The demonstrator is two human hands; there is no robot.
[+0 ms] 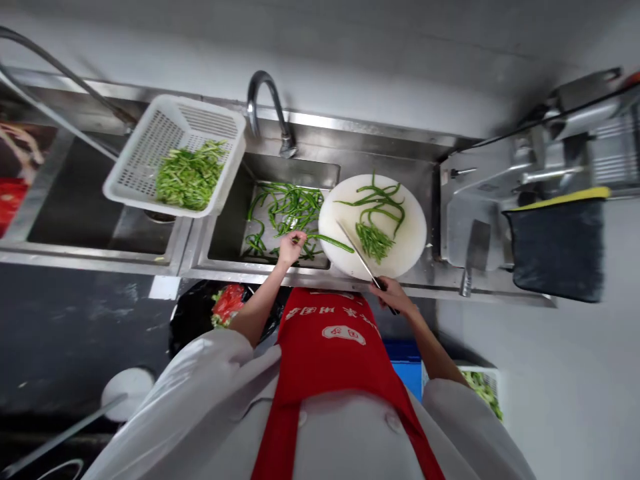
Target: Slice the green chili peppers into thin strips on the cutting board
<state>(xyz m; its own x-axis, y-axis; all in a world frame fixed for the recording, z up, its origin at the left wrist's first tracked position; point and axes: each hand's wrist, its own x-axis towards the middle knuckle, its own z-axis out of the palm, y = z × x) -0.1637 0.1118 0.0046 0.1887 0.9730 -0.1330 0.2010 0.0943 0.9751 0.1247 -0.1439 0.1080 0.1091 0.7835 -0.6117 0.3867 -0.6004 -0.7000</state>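
Note:
My left hand is closed on the end of a long green chili pepper, above the near right part of the sink. The pepper's other end reaches over the round white cutting board. Wrapped around the black handle of a kitchen knife is my right hand, at the board's near edge. The blade slants to the far left across the board. Beside it lies a pile of cut green pieces, with several whole peppers behind. More green peppers lie in the sink basin.
A white perforated basket with chopped greens rests left of the sink. The curved faucet stands behind the basin. To the right are a cleaver and a dark cloth. A black bin bag sits below, at left.

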